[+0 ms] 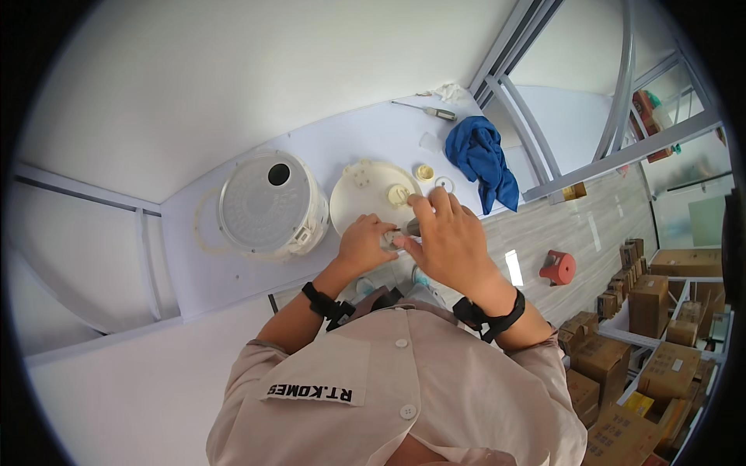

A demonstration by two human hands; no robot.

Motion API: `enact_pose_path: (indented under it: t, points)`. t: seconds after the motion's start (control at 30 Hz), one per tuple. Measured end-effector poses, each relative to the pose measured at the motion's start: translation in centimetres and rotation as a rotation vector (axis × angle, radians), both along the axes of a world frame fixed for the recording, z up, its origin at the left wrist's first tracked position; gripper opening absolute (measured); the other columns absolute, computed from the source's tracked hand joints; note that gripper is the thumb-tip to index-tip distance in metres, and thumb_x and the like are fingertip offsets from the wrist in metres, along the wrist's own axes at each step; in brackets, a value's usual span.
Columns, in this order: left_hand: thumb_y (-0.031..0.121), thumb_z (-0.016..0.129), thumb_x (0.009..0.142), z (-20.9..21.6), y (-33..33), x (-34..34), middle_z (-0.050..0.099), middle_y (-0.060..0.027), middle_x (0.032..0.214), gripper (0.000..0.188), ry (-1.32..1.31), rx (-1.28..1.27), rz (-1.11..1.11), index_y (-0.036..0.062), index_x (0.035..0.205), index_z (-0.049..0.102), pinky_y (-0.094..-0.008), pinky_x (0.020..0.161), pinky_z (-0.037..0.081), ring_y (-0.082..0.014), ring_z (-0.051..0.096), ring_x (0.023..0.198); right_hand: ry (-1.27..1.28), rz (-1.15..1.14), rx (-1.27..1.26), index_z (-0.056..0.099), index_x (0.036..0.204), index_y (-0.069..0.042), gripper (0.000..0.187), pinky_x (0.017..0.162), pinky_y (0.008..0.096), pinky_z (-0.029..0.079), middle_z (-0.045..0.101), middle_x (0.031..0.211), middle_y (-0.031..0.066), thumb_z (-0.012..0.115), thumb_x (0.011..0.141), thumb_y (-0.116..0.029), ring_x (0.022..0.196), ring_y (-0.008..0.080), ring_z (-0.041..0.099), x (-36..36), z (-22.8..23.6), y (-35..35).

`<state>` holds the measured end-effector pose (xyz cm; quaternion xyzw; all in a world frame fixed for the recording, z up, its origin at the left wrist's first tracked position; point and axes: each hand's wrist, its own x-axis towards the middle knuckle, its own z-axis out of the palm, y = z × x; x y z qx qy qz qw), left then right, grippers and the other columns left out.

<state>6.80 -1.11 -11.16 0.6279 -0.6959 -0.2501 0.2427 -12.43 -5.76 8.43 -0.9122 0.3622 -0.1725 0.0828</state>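
At the near edge of the table, my left hand (pixel 364 244) is closed, its fingertips pinching a small pale translucent part (pixel 391 239). My right hand (pixel 454 242) meets it there, with the thumb by the same part. Its curled fingers are around a small dark grey piece (pixel 413 227), mostly hidden by the hand, so its kind is unclear. Just beyond both hands lies a round cream lid (pixel 350 203) with a small block-like fitting (pixel 359 176) on its far side. A ribbed cream cap (pixel 399 195) sits on this lid, close to my right fingertips.
Left of the lid stands a white round tub (pixel 256 208) with a dark hole on top. A small cream cup (pixel 424 172), white ring (pixel 444 185), blue cloth (pixel 482 159) and screwdriver (pixel 440 113) lie farther right. A red stool (pixel 558 268) and cardboard boxes (pixel 602 363) occupy the floor at right.
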Motion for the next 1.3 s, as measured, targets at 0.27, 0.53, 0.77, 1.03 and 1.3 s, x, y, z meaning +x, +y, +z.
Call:
enact_pose_path:
  t: [0.27, 0.53, 0.77, 1.03, 1.3]
  points:
    - [0.034, 0.096, 0.069, 1.2, -0.5, -0.2, 0.070, -0.0058, 0.111, 0.058, -0.007, 0.097, -0.022, 0.0171, 0.123, 0.084, -0.0447, 0.099, 0.058, -0.0301, 0.067, 0.114, 0.213, -0.117, 0.131, 0.060, 0.110, -0.008, 0.034, 0.069, 0.0431, 0.056, 0.063, 0.110, 0.0152, 0.086, 0.089, -0.016, 0.097, 0.0324, 0.070, 0.5, -1.1, -0.4]
    - [0.035, 0.096, 0.068, 0.3, -0.6, -0.2, 0.071, -0.0054, 0.111, 0.059, -0.008, 0.072, -0.010, 0.0163, 0.122, 0.085, -0.0443, 0.099, 0.059, -0.0302, 0.067, 0.113, -0.099, 0.133, -0.133, 0.061, 0.109, -0.009, 0.042, 0.062, 0.0370, 0.054, 0.063, 0.094, 0.0094, 0.088, 0.088, -0.032, 0.082, 0.0263, 0.070, -0.1, -2.5, -1.1]
    - [0.034, 0.096, 0.068, 0.4, -0.7, -0.2, 0.072, -0.0050, 0.111, 0.058, -0.008, 0.096, -0.018, 0.0159, 0.122, 0.085, -0.0437, 0.098, 0.059, -0.0297, 0.068, 0.113, 0.208, -0.170, 0.174, 0.061, 0.112, -0.007, 0.036, 0.067, 0.0421, 0.055, 0.064, 0.104, 0.0133, 0.086, 0.090, -0.022, 0.091, 0.0321, 0.070, 1.7, 0.1, -0.6]
    - [0.034, 0.096, 0.068, 1.0, -0.8, -0.2, 0.072, -0.0042, 0.109, 0.058, -0.006, 0.091, -0.022, 0.0174, 0.122, 0.085, -0.0444, 0.098, 0.059, -0.0293, 0.068, 0.112, -0.026, 0.005, 0.031, 0.065, 0.117, -0.006, 0.038, 0.067, 0.0421, 0.056, 0.065, 0.099, 0.0107, 0.086, 0.088, -0.019, 0.081, 0.0323, 0.071, 0.3, -1.9, -1.4]
    - [0.034, 0.098, 0.066, 0.7, -1.1, -0.5, 0.072, -0.0038, 0.110, 0.056, -0.038, 0.120, 0.018, 0.0178, 0.118, 0.085, -0.0441, 0.097, 0.060, -0.0280, 0.068, 0.114, -0.103, 0.080, -0.053, 0.062, 0.108, -0.007, 0.034, 0.068, 0.0416, 0.057, 0.065, 0.099, 0.0123, 0.085, 0.085, -0.014, 0.086, 0.0329, 0.074, 1.4, -2.0, -0.9]
